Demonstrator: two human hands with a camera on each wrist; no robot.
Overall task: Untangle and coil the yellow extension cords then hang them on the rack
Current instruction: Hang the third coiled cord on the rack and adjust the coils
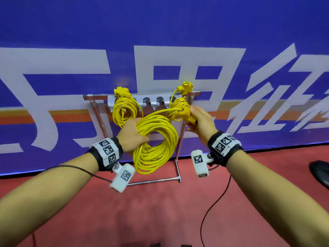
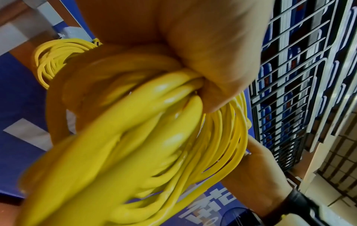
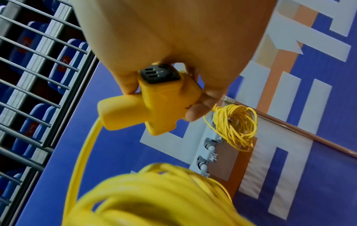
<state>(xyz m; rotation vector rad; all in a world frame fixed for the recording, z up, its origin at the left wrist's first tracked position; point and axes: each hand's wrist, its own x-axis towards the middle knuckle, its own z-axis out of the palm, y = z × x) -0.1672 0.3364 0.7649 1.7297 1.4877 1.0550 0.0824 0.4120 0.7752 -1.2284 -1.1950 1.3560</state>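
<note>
My left hand (image 1: 133, 134) grips a big coil of yellow extension cord (image 1: 156, 139) around its upper left side, held in front of the metal rack (image 1: 179, 139). In the left wrist view the fingers wrap the bundled coil (image 2: 146, 122). My right hand (image 1: 199, 120) holds that cord's yellow socket block (image 1: 185, 112), whose black socket face shows in the right wrist view, where the socket block (image 3: 160, 104) sits between thumb and fingers. Two other coiled cords hang on the rack's hook strip: the left one (image 1: 123, 111) and the right one (image 1: 179, 104).
The rack stands on a red floor (image 1: 160, 211) against a blue banner wall (image 1: 160, 32). Free grey hooks (image 1: 153, 102) sit between the two hung cords. A thin black cable (image 1: 213, 202) trails on the floor. A dark shoe-like object (image 1: 320, 173) lies at the right.
</note>
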